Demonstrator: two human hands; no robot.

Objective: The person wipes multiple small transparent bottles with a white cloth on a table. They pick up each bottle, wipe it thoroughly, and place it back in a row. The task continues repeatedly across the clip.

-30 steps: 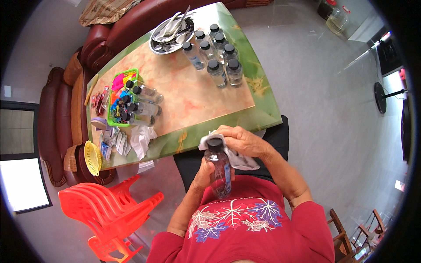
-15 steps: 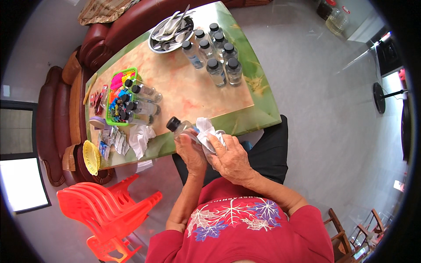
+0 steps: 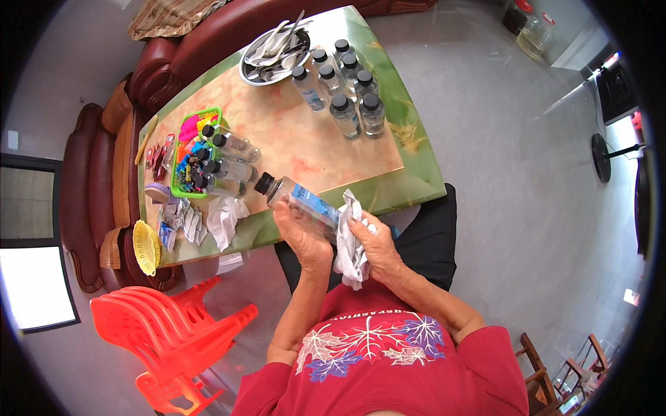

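A clear bottle point(image 3: 283, 193) with a black cap and a blue label is tilted in front of me, its cap toward the upper left. My left hand point(image 3: 302, 236) cradles it from below, near the cap end. Around its base my right hand point(image 3: 378, 247) presses a crumpled white cloth point(image 3: 352, 253). Several similar capped bottles point(image 3: 345, 114) stand upright at the far right of the table. More clear bottles point(image 3: 236, 171) lie on a green basket point(image 3: 186, 191) of colourful small items at the left.
On the marble-patterned table point(image 3: 291, 132) are a metal bowl point(image 3: 244, 75) of spoons, a white tissue point(image 3: 225, 218), small packets point(image 3: 189, 222) and a yellow basket point(image 3: 146, 248). A red plastic chair point(image 3: 159, 333) stands at lower left. Brown sofas point(image 3: 90, 187) line the far and left sides.
The bottle has turned so its blue label shows. My right hand and the cloth have moved down to the bottle's base, and my left hand's fingers have loosened beneath it.
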